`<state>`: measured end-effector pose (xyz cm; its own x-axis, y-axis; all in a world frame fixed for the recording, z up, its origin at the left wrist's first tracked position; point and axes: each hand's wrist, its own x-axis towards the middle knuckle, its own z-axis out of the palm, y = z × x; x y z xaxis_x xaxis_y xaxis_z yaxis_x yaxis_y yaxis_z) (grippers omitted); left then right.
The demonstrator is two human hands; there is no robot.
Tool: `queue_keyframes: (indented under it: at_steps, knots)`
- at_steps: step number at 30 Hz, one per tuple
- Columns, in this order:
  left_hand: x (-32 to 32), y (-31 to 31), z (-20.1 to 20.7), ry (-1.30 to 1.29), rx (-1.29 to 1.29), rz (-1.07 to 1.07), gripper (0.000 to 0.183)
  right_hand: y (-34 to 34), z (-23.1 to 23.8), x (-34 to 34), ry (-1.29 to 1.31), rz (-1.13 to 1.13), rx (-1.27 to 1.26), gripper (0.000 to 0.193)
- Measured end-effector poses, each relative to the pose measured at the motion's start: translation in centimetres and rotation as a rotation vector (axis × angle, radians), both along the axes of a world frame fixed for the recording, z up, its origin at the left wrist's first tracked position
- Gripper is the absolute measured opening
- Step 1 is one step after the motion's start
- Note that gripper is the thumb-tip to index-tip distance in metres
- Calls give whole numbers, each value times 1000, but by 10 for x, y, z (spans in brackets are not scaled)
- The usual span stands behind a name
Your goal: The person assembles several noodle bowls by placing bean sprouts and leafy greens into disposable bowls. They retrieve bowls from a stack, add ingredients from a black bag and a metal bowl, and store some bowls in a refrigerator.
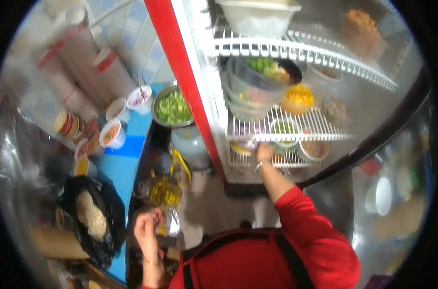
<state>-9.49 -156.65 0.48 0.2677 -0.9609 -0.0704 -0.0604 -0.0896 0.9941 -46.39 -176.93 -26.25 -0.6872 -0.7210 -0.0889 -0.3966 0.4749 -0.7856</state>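
Head view: low in the fridge [170,53] with the right hand [265,152]
Can't tell the fingers' grip: just beside the small tub [244,146], near the green-filled bowl [285,130], below a wire shelf [320,137]. Same for the left hand [146,232], blurry by the tabletop [125,168]. Go slow, clear that shelf, support the tub underneath.

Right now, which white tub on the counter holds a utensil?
The tub of purple-and-white bits, nearest the metal bowl: a thin handle rises from it; none shows in the others.
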Motion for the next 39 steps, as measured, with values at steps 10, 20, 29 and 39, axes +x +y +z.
queue_keyframes:
  at_steps: [10,20,29,39]
  knots:
    - [12,-16,-9,201,7,-5,11,29,32,24,-857,-177,-78,46]
    - [74,-34,-33,137,-18,-291,12,146,175,5,-250,50,-671,32]
    - [57,-30,-41,248,-73,-214,10,96,448,-179,1208,-267,-740,37]
    - [3,-23,-32,153,-42,-124,11,35,491,-240,1125,-191,-358,16]
